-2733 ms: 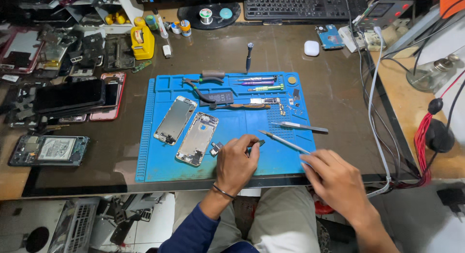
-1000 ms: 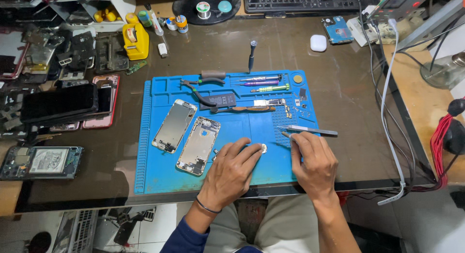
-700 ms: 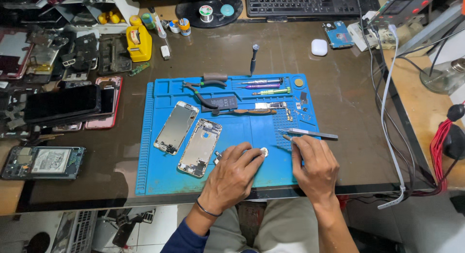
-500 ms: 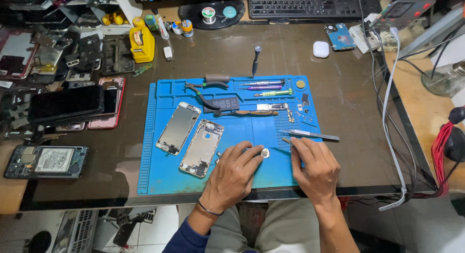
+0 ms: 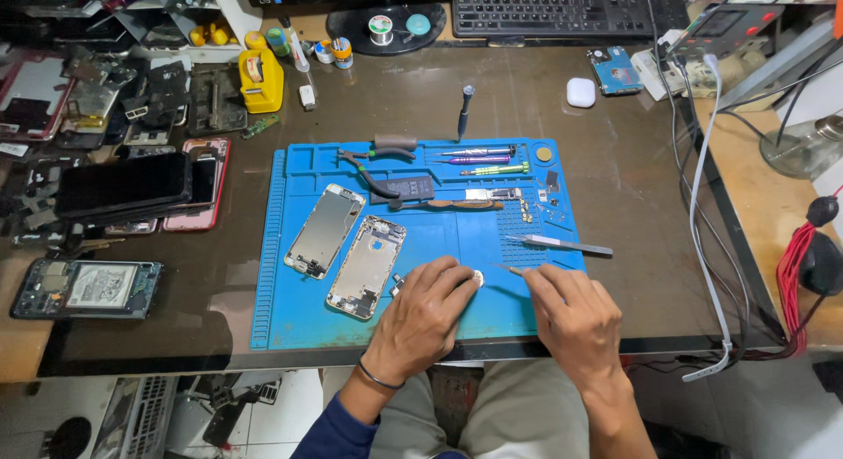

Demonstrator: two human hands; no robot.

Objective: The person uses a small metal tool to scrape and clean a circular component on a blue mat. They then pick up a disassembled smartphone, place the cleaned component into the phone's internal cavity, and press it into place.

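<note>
Small-part work at the near edge of the blue mat (image 5: pixel 281 248).
Opened phone (image 5: pixel 367 267) lies left of centre on the mat. Left hand (image 5: pixel 421 323) pins a small round part (image 5: pixel 478 279); right hand (image 5: pixel 571 318) pinches a thin tool (image 5: pixel 511 269) beside it. Judged step: prying; fine, steady tip pressure required.

Our left hand (image 5: pixel 421 314) hides most of a small round part (image 5: pixel 479 279); the keyboard (image 5: pixel 562 9) is cut off.

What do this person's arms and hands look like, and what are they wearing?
Both hands are bare, with no gloves. The left hand has a thin dark bracelet at the wrist and a dark blue sleeve pushed up the forearm. The right hand and its forearm are uncovered, with no sleeve or jewellery visible.
</note>
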